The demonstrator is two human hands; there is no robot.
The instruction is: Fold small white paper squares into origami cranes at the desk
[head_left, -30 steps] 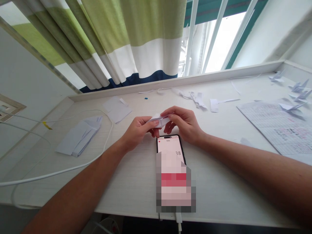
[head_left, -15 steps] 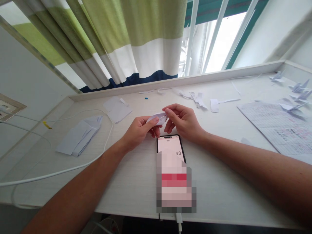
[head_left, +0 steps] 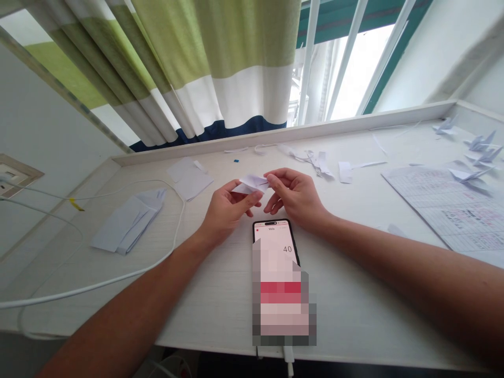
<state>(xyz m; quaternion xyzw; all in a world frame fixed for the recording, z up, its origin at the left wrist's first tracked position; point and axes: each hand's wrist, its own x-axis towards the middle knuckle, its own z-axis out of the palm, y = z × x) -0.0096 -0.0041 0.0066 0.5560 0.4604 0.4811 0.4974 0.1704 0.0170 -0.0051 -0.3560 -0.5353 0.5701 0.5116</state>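
A small folded piece of white paper (head_left: 253, 183) is held up between my two hands, just beyond the phone. My left hand (head_left: 229, 209) pinches its lower left part, thumb on top and fingers underneath. With thumb and forefinger, my right hand (head_left: 293, 195) grips the paper's right tip; its other fingers curl below. The phone (head_left: 271, 239) lies face up on the desk below my hands, its screen lit with the number 40 and its lower part pixelated.
Folded papers (head_left: 128, 223) and flat sheets (head_left: 191, 178) lie at left, by a white cable (head_left: 181, 210). Paper scraps (head_left: 318, 164) lie behind my right hand. Several folded paper cranes (head_left: 482, 152) stand at right near a written sheet (head_left: 444, 205). A raised ledge (head_left: 354, 122) edges the desk's back.
The paper has turned in my fingers and now shows a wider, spread face. My left thumb has shifted slightly right and lower along it. My right hand stays nearly in place.
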